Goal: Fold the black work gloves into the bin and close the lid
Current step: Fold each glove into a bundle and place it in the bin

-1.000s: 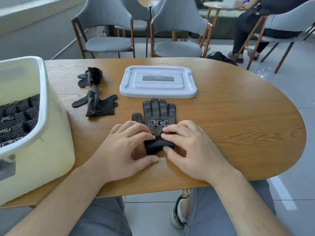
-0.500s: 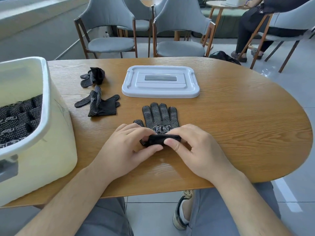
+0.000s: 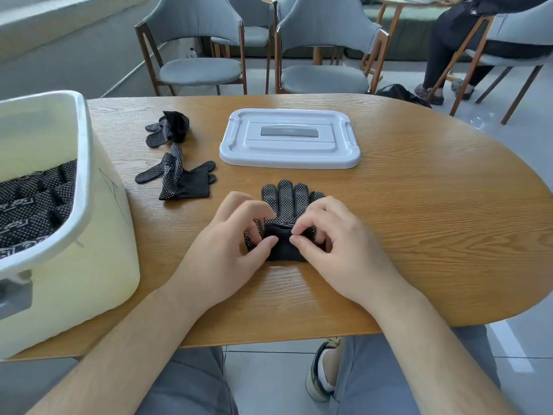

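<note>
dotted black glove (image 3: 285,202) lies flat on the desk (image 3: 419,211), near the person's edge, just this side of the white lid (image 3: 288,139). long axis runs near-to-far; fingertips point away toward the lid, cuff end toward the person. cuff turned up over the palm in a short fold.

left hand (image 3: 230,250) and right hand (image 3: 338,244) each pinch that folded cuff, thumb against fingertips, meeting at the middle.

risks, as judged: springy knit, so a slack pinch lets the fold unroll. one hand leading would skew the fold off the axis. glove thumb sticks out on the left and may stay outside the bundle.

two loose gloves (image 3: 185,181) (image 3: 170,128) wait further left. open bin (image 3: 85,163) at far left, holding folded gloves (image 3: 36,205).
</note>
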A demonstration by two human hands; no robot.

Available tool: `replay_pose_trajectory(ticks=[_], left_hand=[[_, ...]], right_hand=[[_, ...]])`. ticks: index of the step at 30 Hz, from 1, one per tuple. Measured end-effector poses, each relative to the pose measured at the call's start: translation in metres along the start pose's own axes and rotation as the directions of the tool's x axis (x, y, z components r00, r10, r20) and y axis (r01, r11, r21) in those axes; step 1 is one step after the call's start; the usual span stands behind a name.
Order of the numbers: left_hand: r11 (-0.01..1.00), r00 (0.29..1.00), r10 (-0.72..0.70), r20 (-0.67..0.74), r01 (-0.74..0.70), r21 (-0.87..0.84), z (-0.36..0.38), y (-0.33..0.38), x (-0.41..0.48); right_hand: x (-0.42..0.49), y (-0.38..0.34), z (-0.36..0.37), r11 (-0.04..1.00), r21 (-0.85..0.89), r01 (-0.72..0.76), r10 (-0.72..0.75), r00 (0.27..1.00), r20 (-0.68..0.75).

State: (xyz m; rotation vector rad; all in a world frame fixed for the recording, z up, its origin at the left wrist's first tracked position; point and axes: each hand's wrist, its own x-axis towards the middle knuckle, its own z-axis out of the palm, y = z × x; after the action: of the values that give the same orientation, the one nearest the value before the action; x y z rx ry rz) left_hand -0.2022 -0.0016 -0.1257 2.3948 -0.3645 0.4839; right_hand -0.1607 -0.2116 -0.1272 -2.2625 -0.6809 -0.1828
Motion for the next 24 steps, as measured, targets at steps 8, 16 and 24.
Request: replay_pose_trajectory(ticks=[8, 16, 24], left_hand=[[0.964, 0.985, 0.141, 0.099, -0.160, 0.215, 0.001, -0.004, -0.002], [0.962, 0.986, 0.152, 0.066, -0.163, 0.219, -0.001, -0.001, -0.003], [0.998, 0.997, 0.061, 0.038, -0.060, -0.025, 0.003, 0.003, 0.002]], right_hand=[[-0.021, 0.006, -0.012, 0.962, -0.247, 0.116, -0.103, 0.993, 0.063], [-0.017, 0.013, -0.010, 0.988, -0.101, 0.113, -0.114, 0.993, -0.012], [-0.010, 0.004, -0.008, 0.999, 0.022, -0.025, 0.025, 0.999, -0.030]])
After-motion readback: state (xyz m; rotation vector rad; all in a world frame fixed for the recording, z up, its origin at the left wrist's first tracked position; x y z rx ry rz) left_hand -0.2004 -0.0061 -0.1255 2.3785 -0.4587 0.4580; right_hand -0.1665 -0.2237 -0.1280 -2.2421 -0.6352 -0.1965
